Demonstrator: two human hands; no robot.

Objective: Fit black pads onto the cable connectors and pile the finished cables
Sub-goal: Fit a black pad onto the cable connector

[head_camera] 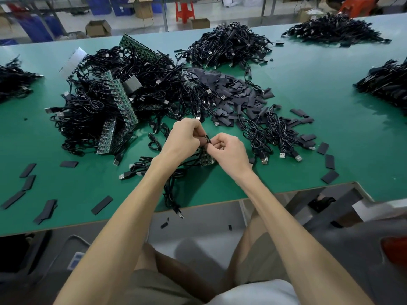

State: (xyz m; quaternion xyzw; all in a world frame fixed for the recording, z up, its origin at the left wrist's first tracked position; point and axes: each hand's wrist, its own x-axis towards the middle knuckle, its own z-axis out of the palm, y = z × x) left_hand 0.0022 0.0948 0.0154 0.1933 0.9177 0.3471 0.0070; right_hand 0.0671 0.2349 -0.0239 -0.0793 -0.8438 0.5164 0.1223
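Observation:
My left hand (187, 137) and my right hand (229, 150) meet above the green table (308, 84), fingers curled. Between them they pinch a small black connector piece (207, 139); whether it is a pad or the cable end I cannot tell. Under my hands lies a green circuit strip (206, 159) with black cables (171, 186) running to the table's front edge. A big tangle of cables and circuit strips (105, 102) lies to the left. A heap of black pads (231, 93) lies ahead of my hands.
Loose black pads (329, 161) are scattered on the table at left and right. Other cable piles (226, 47) sit at the far middle, far right (334, 29), right edge and left edge. Boxes, blue crates and a red stool stand on the floor beyond.

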